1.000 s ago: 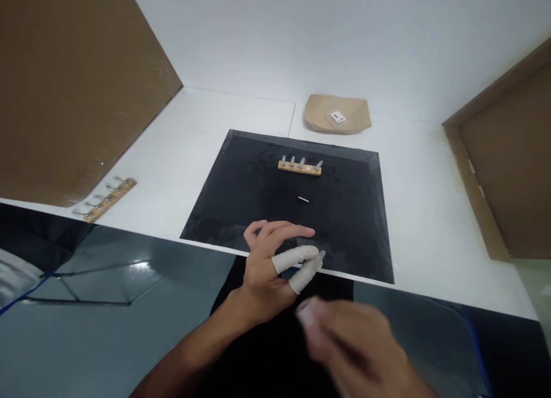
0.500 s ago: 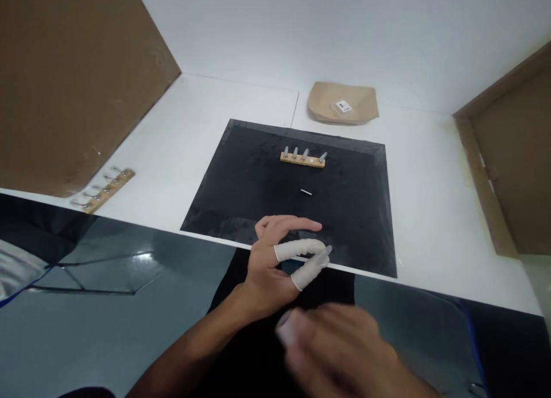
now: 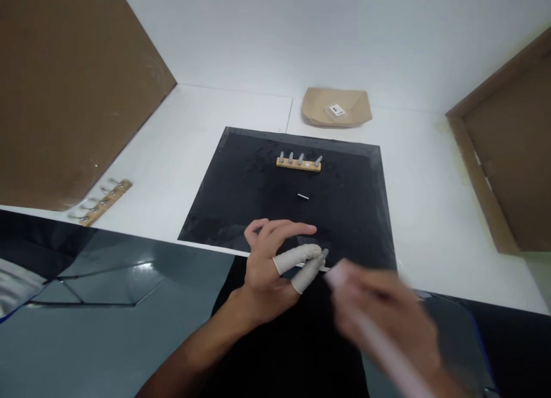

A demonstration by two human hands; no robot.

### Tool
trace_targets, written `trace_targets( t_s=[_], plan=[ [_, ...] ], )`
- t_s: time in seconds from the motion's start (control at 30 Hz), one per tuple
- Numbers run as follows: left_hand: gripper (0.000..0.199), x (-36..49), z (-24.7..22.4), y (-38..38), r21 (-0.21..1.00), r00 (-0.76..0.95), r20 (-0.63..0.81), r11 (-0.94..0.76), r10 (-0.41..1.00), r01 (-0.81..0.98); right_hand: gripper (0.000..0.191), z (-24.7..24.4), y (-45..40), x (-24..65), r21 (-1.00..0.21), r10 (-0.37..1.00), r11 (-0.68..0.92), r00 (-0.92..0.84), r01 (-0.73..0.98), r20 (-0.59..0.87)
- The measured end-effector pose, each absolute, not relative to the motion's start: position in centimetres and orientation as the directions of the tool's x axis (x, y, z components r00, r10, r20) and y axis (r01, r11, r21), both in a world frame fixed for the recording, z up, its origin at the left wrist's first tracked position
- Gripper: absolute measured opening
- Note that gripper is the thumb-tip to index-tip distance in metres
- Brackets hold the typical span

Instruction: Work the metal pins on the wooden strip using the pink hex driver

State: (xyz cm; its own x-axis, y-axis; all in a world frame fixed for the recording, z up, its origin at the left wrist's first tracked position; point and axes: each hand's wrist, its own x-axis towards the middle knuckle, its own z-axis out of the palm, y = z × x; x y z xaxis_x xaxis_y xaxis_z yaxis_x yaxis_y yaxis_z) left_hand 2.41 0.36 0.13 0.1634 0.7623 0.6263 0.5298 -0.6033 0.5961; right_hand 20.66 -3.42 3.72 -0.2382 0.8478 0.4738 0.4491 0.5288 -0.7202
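Note:
My left hand (image 3: 269, 272) wears pale finger cots on thumb and index finger, which are pinched together around a small grey piece (image 3: 325, 253); only its rounded tip shows. The other fingers stretch out over the front of the black mat (image 3: 258, 197). To the right, my right hand (image 3: 387, 312) is smeared by motion. A long pale strip (image 3: 390, 352) runs along it, seemingly in its grip, with one end poking out toward the left hand. Farther back on the mat stands a wooden strip (image 3: 297, 166) bearing several upright grey pieces and one white spot between them.
A short white stick (image 3: 303, 196) lies on the mat. Behind it, a brown paper tray (image 3: 316, 118) holds a small labelled clear box (image 3: 336, 111). At the left, a wooden rail with metal hooks (image 3: 105, 202) lies near the table's edge. Brown panels (image 3: 77, 88) flank the white table.
My right hand has moved up and to the right, and more of the pale strip shows. My left hand keeps its pinch on the grey piece, almost unmoved. The view has shifted slightly.

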Motion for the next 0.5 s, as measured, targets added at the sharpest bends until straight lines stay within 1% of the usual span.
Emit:
trace_targets(
  t_s=[0.07,0.1,0.17,0.23,0.27,0.3,0.33,0.37,0.4,0.43,0.5],
  plan=[
    [0.010,2.3,-0.1,0.4,0.418,0.231,0.707,-0.659,0.668,0.625,0.012,4.4,-2.4,21.3,-0.655,0.772,0.634,-0.379,0.411,0.510],
    [0.011,2.2,-0.3,0.4,0.330,0.273,0.735,-0.679,0.621,0.656,0.011,4.9,-1.9,21.7,-0.633,0.748,0.661,-0.420,0.403,0.515],
    [0.013,2.1,-0.8,0.4,0.212,0.345,0.745,-0.694,0.570,0.688,0.015,5.8,-1.0,22.7,-0.604,0.763,0.645,-0.434,0.468,0.479],
    [0.014,2.1,-1.5,0.3,0.164,0.386,0.731,-0.694,0.562,0.701,0.019,6.4,-0.4,23.3,-0.491,0.750,0.661,-0.483,0.568,0.452],
    [0.013,2.1,-1.8,0.2,0.152,0.395,0.728,-0.694,0.560,0.704,0.019,6.5,-0.3,23.5,-0.355,0.643,0.764,-0.594,0.538,0.483],
    [0.013,2.1,-2.1,0.2,0.145,0.398,0.728,-0.694,0.558,0.706,0.020,6.5,-0.3,23.5,-0.232,0.529,0.846,-0.700,0.480,0.480],
    [0.012,2.2,-2.4,0.2,0.139,0.397,0.735,-0.695,0.550,0.706,0.023,6.6,-0.2,23.5,-0.126,0.400,0.913,-0.795,0.387,0.457],
    [0.010,2.3,-2.7,0.2,0.134,0.394,0.742,-0.697,0.542,0.705,0.026,6.6,-0.2,23.5,-0.056,0.311,0.946,-0.846,0.319,0.433],
    [0.010,2.4,-2.8,0.2,0.133,0.389,0.748,-0.696,0.538,0.705,0.030,6.7,-0.1,23.5,-0.007,0.271,0.956,-0.875,0.293,0.401],
    [0.011,2.5,-3.0,0.2,0.135,0.385,0.750,-0.694,0.538,0.707,0.035,6.9,0.0,23.6,0.039,0.263,0.953,-0.883,0.301,0.389],
    [0.013,2.5,-3.1,0.3,0.141,0.381,0.744,-0.687,0.548,0.713,0.028,7.0,0.1,23.8,0.188,0.294,0.898,-0.859,0.399,0.418]
  ],
)
